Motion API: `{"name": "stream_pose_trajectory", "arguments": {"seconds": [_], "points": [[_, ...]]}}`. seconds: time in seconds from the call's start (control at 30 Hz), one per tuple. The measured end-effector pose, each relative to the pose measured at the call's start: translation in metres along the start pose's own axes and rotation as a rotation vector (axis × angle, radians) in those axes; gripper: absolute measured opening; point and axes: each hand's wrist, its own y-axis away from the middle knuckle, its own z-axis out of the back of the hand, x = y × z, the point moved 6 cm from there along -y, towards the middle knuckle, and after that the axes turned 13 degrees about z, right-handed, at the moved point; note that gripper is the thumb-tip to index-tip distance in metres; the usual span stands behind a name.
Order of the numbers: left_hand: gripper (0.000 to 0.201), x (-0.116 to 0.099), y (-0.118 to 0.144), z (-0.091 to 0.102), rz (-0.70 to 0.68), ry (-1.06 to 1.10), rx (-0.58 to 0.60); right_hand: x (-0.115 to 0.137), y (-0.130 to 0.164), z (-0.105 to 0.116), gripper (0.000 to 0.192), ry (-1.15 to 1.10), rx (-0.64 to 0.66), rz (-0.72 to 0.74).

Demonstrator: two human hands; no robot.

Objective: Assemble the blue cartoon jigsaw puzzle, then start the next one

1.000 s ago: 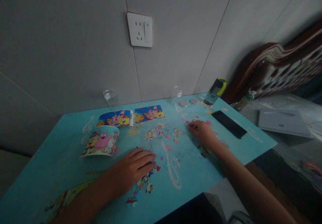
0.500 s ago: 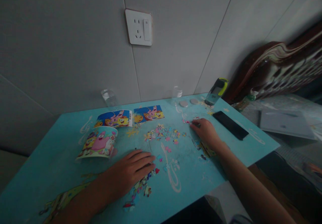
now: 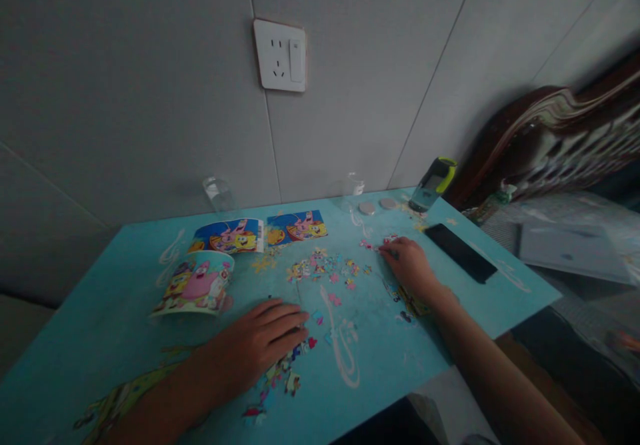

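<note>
My left hand (image 3: 267, 331) lies palm down on the blue table, fingers stretched out. Beneath and beside it spreads a heap of small colourful puzzle pieces (image 3: 287, 361), partly covered by the palm. Farther right, my right hand (image 3: 407, 265) rests on the tabletop with thumb and fingers pinched together at a small pink-and-white puzzle piece (image 3: 377, 248); the fingers hide most of it. Between the hands and farther back sits a second scatter of puzzle pieces (image 3: 320, 265). A yellowish cartoon figure (image 3: 413, 303) lies partly under my right wrist.
Two cartoon picture cards (image 3: 297, 226) lie near the wall, with a curved cartoon-printed wrapper (image 3: 203, 283) in front at left. A black phone (image 3: 460, 251) lies at right. Clear containers (image 3: 220, 195), round lids (image 3: 367, 209) and a bottle with a green loop (image 3: 433, 185) line the back.
The view has shifted slightly. My right fingertips have drawn closer together at the small piece; my left hand stays where it was.
</note>
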Motion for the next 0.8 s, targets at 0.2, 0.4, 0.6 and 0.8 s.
{"name": "stream_pose_trajectory", "arguments": {"seconds": [0.2, 0.4, 0.6, 0.8], "points": [[0.042, -0.001, -0.001, 0.001, -0.006, 0.023, -0.025, 0.028, 0.012, 0.003, 0.029, 0.01, -0.001, 0.103], [0.041, 0.0, -0.002, 0.001, 0.006, 0.009, -0.002, 0.058, 0.012, 0.0, 0.038, -0.102, 0.043, 0.305], [0.042, -0.003, -0.002, 0.002, -0.002, -0.015, -0.005, 0.058, 0.006, -0.004, 0.051, -0.123, 0.046, 0.3], [0.039, -0.003, -0.002, 0.003, -0.011, -0.002, -0.036, 0.065, 0.008, -0.006, 0.052, -0.195, 0.028, 0.34]]}}
